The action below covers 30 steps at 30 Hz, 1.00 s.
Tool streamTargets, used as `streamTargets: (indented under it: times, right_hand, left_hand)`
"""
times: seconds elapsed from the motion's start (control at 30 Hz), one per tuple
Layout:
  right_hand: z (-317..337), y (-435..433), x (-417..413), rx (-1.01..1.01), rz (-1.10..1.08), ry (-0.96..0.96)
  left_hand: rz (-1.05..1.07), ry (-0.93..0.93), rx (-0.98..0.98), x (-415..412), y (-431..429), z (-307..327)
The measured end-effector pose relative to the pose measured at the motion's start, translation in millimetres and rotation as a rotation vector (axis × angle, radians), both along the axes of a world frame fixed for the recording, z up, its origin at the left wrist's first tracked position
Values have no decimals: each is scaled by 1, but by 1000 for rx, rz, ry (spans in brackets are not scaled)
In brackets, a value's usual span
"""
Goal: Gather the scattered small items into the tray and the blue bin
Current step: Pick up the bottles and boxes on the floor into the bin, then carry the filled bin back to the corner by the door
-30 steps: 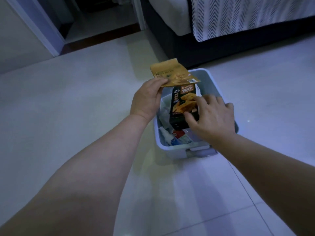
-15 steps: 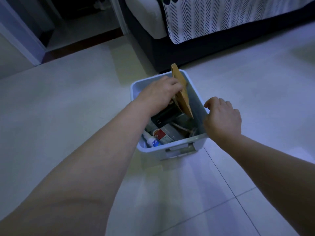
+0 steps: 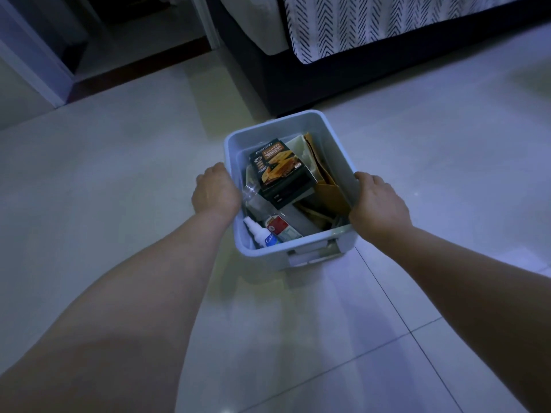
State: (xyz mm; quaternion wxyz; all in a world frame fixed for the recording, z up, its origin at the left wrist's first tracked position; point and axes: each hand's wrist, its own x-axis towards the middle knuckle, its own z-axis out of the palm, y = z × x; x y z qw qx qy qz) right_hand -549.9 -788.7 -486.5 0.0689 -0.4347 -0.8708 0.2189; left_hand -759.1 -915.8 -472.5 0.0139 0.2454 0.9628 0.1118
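The blue bin [image 3: 277, 126] stands on the tiled floor in front of me. Inside lie a dark snack box [image 3: 278, 171], an orange-brown packet [image 3: 326, 186] against the right wall, a clear bottle [image 3: 253, 198] and a small white bottle [image 3: 259, 234] near the front. My left hand [image 3: 216, 192] grips the bin's left rim. My right hand [image 3: 377, 204] grips the right rim. Fingertips of both hands are hidden over the bin's sides. No tray is in view.
A dark bed base [image 3: 328, 76] with a white patterned cover [image 3: 387, 19] stands just behind the bin. A doorway with a white frame [image 3: 38, 64] opens at the far left. Pale floor tiles [image 3: 119, 174] spread all around.
My left hand let the orange-brown packet drop into the bin and moved to the left rim. My right hand closed onto the right rim. The view moved nearer.
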Motion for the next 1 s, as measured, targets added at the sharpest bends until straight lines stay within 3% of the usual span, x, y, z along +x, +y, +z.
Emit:
streamTargets:
  times: [0.17, 0.43, 0.7, 1.0]
  right_hand:
    - [-7, 3, -9, -96, -76, 26]
    - [-10, 6, -8, -189, -153, 17]
    - [-1, -3, 14, -257, -178, -93]
    - [60, -18, 54, -553, -194, -316]
  left_hand:
    - [142, -224, 171, -11, 1, -13]
    - [248, -304, 320, 12, 8, -26]
    - [305, -171, 216, 54, -9, -36]
    - [459, -498, 132, 80, -30, 3]
